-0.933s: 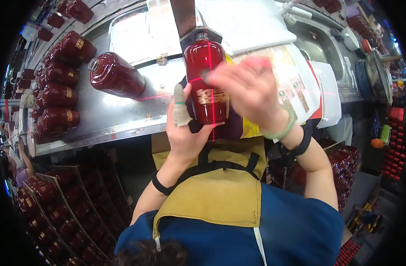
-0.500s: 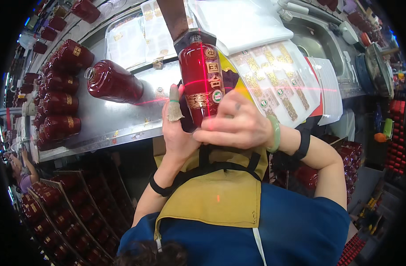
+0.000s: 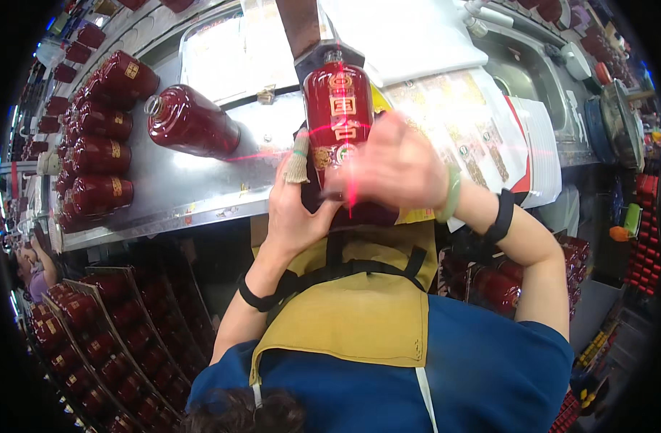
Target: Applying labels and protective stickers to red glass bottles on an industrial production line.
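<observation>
A glossy dark-red bottle (image 3: 320,97) with gold markings and a small round green-and-white label lies with its neck away from me, against a metal bracket (image 3: 312,29). Around its lower left side curls my left hand (image 3: 296,213), closed on it, one finger wearing a beige cloth sleeve (image 3: 297,167). My right hand (image 3: 406,166), smeared by motion, is over the bottle's lower right side; its fingers cannot be made out. Red light lines cross the bottle. Beside it on the right are sheets of gold and coloured stickers (image 3: 482,141).
Another red bottle (image 3: 193,121) lies on the metal table (image 3: 157,191) to the left, beyond which several more bottles (image 3: 99,155) stand in rows. White sheets (image 3: 543,144) and a sink (image 3: 521,68) are at the right. Racks of red bottles (image 3: 96,346) stand below left.
The bottle has turned slightly, bringing its gold markings nearer the middle of its visible face. My right hand has moved and become blurred. My left hand stays at the bottle's left side.
</observation>
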Demonstrator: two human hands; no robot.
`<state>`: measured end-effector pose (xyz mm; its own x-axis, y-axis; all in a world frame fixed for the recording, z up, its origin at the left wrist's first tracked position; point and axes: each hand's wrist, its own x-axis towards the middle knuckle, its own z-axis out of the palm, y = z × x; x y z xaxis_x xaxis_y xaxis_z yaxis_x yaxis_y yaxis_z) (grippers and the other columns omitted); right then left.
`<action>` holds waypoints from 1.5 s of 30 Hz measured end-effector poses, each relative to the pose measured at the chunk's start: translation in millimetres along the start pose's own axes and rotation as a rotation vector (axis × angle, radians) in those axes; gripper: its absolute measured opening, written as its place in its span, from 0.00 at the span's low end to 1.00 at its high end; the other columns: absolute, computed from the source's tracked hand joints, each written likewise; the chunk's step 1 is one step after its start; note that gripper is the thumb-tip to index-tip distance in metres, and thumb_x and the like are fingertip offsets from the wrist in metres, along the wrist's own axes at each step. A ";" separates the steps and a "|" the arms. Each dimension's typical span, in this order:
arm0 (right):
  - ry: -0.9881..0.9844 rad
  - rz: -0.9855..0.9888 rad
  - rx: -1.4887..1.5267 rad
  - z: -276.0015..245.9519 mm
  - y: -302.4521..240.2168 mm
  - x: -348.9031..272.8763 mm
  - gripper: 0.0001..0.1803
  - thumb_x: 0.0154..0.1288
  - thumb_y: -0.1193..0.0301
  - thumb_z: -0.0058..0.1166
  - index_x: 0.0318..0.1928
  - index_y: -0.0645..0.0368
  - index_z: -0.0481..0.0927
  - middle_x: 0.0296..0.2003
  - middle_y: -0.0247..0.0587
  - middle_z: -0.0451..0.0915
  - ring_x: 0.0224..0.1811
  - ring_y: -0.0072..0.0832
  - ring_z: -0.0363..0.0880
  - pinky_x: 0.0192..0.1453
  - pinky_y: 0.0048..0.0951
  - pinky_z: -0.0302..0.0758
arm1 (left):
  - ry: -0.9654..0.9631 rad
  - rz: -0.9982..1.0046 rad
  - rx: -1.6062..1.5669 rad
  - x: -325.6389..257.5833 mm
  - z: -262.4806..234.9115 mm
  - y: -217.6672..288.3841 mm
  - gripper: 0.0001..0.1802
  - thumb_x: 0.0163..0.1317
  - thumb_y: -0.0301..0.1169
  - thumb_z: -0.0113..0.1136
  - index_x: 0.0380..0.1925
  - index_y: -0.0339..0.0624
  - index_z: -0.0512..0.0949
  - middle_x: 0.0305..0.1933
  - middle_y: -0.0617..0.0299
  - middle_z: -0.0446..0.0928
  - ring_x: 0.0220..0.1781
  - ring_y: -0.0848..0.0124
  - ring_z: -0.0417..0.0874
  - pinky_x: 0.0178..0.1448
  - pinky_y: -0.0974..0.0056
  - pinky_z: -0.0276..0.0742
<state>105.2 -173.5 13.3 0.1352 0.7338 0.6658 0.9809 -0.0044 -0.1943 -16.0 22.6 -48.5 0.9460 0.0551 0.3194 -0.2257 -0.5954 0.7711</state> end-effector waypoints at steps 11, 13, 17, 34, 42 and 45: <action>0.025 0.115 -0.091 -11.7 -38.2 -15.9 0.18 0.50 0.71 0.65 0.45 0.47 0.89 0.42 0.23 0.85 0.36 0.25 0.75 0.45 0.31 0.71 | 0.036 -0.044 -0.137 0.1 5.9 1.5 0.54 0.49 0.26 0.80 0.76 0.29 0.61 0.65 0.42 0.77 0.64 0.50 0.81 0.67 0.55 0.77; 0.106 0.248 -0.231 -18.7 -25.9 -7.4 0.19 0.48 0.73 0.66 0.45 0.47 0.90 0.41 0.22 0.85 0.36 0.26 0.75 0.46 0.31 0.69 | 0.061 -0.095 -0.136 -1.6 4.7 6.9 0.52 0.49 0.26 0.81 0.74 0.29 0.65 0.66 0.43 0.78 0.62 0.60 0.83 0.67 0.59 0.76; 0.046 0.237 -0.123 -5.3 -44.0 -18.8 0.16 0.51 0.72 0.64 0.43 0.48 0.89 0.41 0.23 0.85 0.38 0.26 0.76 0.49 0.30 0.70 | 0.177 0.147 0.080 9.2 2.9 14.6 0.49 0.44 0.29 0.84 0.68 0.29 0.72 0.59 0.44 0.81 0.61 0.49 0.83 0.66 0.50 0.77; -0.053 0.163 -0.090 -7.0 -44.6 -19.6 0.14 0.54 0.69 0.61 0.43 0.46 0.88 0.39 0.21 0.84 0.39 0.24 0.77 0.49 0.32 0.73 | 0.059 0.055 0.055 -0.5 3.4 3.2 0.50 0.51 0.25 0.78 0.74 0.28 0.64 0.71 0.40 0.73 0.72 0.50 0.75 0.75 0.53 0.70; 0.005 0.343 -0.116 -8.8 -41.0 -29.3 0.15 0.51 0.73 0.67 0.41 0.44 0.90 0.40 0.21 0.87 0.37 0.24 0.77 0.52 0.30 0.65 | -0.047 -0.141 -0.140 0.9 -0.4 4.3 0.53 0.51 0.31 0.79 0.75 0.32 0.62 0.75 0.40 0.69 0.75 0.45 0.71 0.78 0.50 0.65; -0.052 0.277 0.010 -18.9 -54.0 -24.1 0.15 0.53 0.74 0.68 0.43 0.44 0.90 0.38 0.22 0.86 0.36 0.23 0.78 0.52 0.31 0.67 | -0.107 -0.188 -0.290 -1.5 -5.3 -3.9 0.53 0.52 0.33 0.80 0.76 0.32 0.62 0.75 0.41 0.70 0.76 0.51 0.71 0.79 0.52 0.63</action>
<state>51.6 -203.8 21.4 0.3907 0.7393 0.5484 0.9059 -0.2032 -0.3715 -17.7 29.0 -49.1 0.9928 0.0485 0.1096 -0.0877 -0.3299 0.9399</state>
